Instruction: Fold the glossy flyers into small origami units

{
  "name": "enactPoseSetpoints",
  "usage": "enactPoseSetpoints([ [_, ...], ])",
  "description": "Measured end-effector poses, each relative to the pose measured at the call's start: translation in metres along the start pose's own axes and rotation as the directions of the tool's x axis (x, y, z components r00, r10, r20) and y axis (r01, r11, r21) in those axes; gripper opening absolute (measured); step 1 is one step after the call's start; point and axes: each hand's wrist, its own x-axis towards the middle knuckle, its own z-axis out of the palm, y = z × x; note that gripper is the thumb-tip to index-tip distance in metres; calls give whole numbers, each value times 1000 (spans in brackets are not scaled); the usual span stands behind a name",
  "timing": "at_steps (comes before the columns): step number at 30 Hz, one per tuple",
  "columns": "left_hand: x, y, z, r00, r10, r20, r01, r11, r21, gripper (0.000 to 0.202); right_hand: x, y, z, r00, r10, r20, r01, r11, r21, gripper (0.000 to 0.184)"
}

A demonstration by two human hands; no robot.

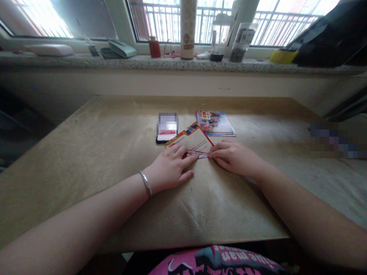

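Observation:
A printed leaflet (197,139) lies slanted on the table in front of me, its pale panel edged in orange and red. Along its near edge runs a narrow pinkish strip that looks folded up. My left hand (172,168) rests over the leaflet's lower left part, fingers spread and pressing on it, thumb out on the table. At the right end of the strip, my right hand (235,156) has its fingertips pinched together on the leaflet's corner. Both hands cover parts of the near edge.
Behind the leaflet are a phone (167,128) and a stack of colourful flyers (219,124). A brown cover (129,114) spreads over the table. The stone windowsill (114,65) holds a red jar (155,47), a tall cylinder (188,30), a green case (122,49) and yellow tape (283,56).

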Motion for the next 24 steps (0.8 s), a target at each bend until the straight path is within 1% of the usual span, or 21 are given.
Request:
enactPoseSetpoints([
  [8, 1, 0, -1, 1000, 8, 1, -8, 1000, 14, 53, 3, -4, 6, 1000, -8, -5, 8, 1000, 16, 27],
  [12, 1, -2, -1, 1000, 24, 1, -24, 1000, 6, 55, 7, -10, 10, 997, -61, -39, 61, 998, 15, 28],
  [15, 0, -3, -2, 999, 51, -2, -51, 999, 3, 56, 11, -11, 14, 994, -94, -58, 97, 994, 52, 30],
  [20, -1, -8, -5, 995, 99, -2, -99, 995, -11, 49, 12, -12, 16, 994, -84, -64, 89, 991, 97, 33],
  [24, -2, -9, -5, 995, 97, -14, -98, 995, -25, 46, 11, -12, 14, 996, -65, -62, 71, 992, 102, 32],
])
